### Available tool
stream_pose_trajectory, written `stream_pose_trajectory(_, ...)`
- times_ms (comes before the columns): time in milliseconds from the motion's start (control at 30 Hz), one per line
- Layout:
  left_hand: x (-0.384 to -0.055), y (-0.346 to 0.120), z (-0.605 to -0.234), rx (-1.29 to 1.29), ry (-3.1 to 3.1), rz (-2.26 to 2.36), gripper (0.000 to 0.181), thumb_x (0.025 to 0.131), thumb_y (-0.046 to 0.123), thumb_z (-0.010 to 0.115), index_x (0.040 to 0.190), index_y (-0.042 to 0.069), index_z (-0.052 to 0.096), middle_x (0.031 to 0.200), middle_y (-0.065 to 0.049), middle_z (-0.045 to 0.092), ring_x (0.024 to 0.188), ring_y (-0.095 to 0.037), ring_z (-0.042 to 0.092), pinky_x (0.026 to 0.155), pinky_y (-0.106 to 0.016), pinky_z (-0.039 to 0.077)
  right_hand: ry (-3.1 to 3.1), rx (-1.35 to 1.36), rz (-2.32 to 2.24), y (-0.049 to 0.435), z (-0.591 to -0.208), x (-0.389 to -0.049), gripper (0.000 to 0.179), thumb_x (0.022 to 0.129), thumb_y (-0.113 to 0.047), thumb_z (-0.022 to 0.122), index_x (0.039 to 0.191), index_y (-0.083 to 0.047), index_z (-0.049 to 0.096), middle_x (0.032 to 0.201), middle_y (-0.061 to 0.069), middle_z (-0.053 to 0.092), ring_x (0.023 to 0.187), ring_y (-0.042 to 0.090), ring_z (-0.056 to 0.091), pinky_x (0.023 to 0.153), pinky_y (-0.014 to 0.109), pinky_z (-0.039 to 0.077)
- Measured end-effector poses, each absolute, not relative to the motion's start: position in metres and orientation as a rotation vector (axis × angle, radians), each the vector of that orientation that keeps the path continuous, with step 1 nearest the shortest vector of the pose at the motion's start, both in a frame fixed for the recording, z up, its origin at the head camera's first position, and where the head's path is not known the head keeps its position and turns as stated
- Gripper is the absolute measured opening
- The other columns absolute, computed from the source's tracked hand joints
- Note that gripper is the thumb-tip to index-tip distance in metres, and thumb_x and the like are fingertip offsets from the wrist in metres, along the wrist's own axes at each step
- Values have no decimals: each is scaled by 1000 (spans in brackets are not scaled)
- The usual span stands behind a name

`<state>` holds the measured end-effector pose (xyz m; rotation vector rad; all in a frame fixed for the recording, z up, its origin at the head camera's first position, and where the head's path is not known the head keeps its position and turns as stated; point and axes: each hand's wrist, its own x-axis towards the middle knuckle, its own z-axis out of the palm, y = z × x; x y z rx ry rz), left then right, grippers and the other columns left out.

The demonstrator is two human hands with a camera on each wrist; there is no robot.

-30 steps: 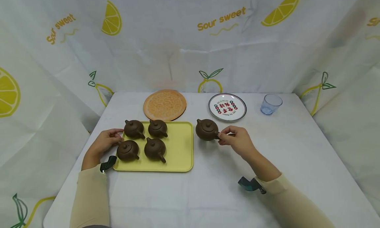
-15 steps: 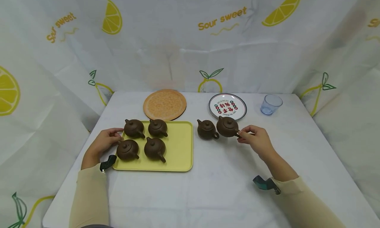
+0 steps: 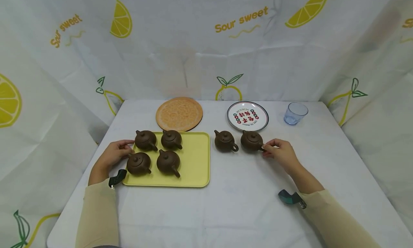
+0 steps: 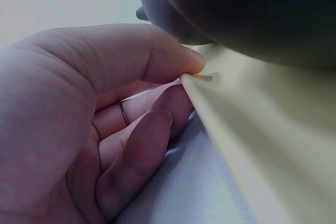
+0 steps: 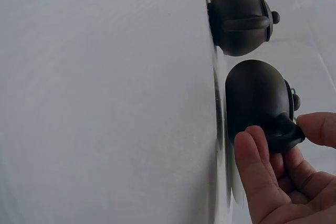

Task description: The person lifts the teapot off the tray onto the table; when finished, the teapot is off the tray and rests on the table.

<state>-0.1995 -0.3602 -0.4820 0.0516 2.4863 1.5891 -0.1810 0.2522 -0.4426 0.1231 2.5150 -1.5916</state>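
Observation:
In the head view, my right hand [image 3: 281, 154] pinches the handle of a brown clay teapot [image 3: 251, 141], which stands on the white table. The right wrist view shows the thumb on top of that handle and fingers [image 5: 254, 166] beneath. Close to its left is a second brown teapot [image 3: 224, 141], untouched. My left hand [image 3: 113, 154] holds the left rim of a yellow tray [image 3: 195, 165]; in the left wrist view the thumb [image 4: 168, 59] lies over the rim, with fingers below. Several matching teapots [image 3: 169, 162] sit on the tray's left and middle part.
Behind the tray lies a round tan mat [image 3: 179, 113]. A white plate [image 3: 247, 116] with red lettering is behind the held teapot, and a blue glass [image 3: 295, 113] stands at the back right. A printed white curtain [image 3: 180, 61] encloses the table.
My right hand has carried its teapot rightward, uncovering the other teapot beside the tray, then lowered it onto the table. The left hand and tray stay in place.

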Motion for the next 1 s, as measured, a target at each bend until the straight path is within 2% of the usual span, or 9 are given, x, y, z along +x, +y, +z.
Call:
stream_pose_trajectory(133, -200, -360, -482, 41, 2473, 1594, 49, 90, -3, 61, 134, -17, 44, 79, 3, 61, 75, -4, 55, 67, -22, 50, 2549, 132, -1518, 253, -446, -184, 29, 97, -22, 60, 106, 5, 59, 97, 18, 69, 83, 21, 69, 68, 30, 48)
stream_pose_trajectory(300, -200, -357, -478, 42, 2455, 1628, 46, 90, -7, 59, 132, -19, 44, 79, 0, 60, 72, -5, 55, 65, -22, 49, 2569, 151, -1483, 254, -446, -185, 31, 97, -25, 59, 107, 4, 59, 95, 15, 69, 83, 21, 68, 66, 30, 45)
stream_pose_trajectory(500, -200, -357, -481, 40, 2480, 1618, 50, 88, -1, 65, 133, -15, 47, 77, 1, 60, 68, -6, 54, 63, -21, 48, 2550, 145, -1481, 254, -444, -185, 32, 97, -25, 59, 108, 5, 59, 96, 16, 69, 85, 23, 70, 72, 30, 49)
stream_pose_trajectory(733, -200, -359, -483, 60, 2495, 1590, 52, 89, 0, 65, 134, -16, 45, 79, -1, 59, 69, -7, 54, 63, -22, 48, 2585, 115, -1367, 257, -445, -185, 34, 96, -31, 61, 107, 1, 62, 93, 10, 71, 85, 20, 67, 69, 33, 46)
stream_pose_trajectory(833, -200, -359, -483, 67, 2509, 1567, 53, 89, 2, 66, 134, -16, 45, 79, -1, 60, 70, -7, 54, 64, -22, 48, 2662, 67, -1299, 259, -441, -183, 35, 95, -33, 62, 107, 1, 64, 88, 8, 71, 83, 20, 67, 68, 31, 48)
stream_pose_trajectory(1000, -200, -360, -482, 73, 2511, 1577, 50, 89, 0, 65, 132, -17, 46, 80, -2, 59, 71, -7, 56, 65, -22, 50, 2744, 43, -1279, 254, -425, -177, 35, 97, -32, 60, 109, 0, 64, 90, 9, 70, 83, 21, 69, 75, 36, 50)
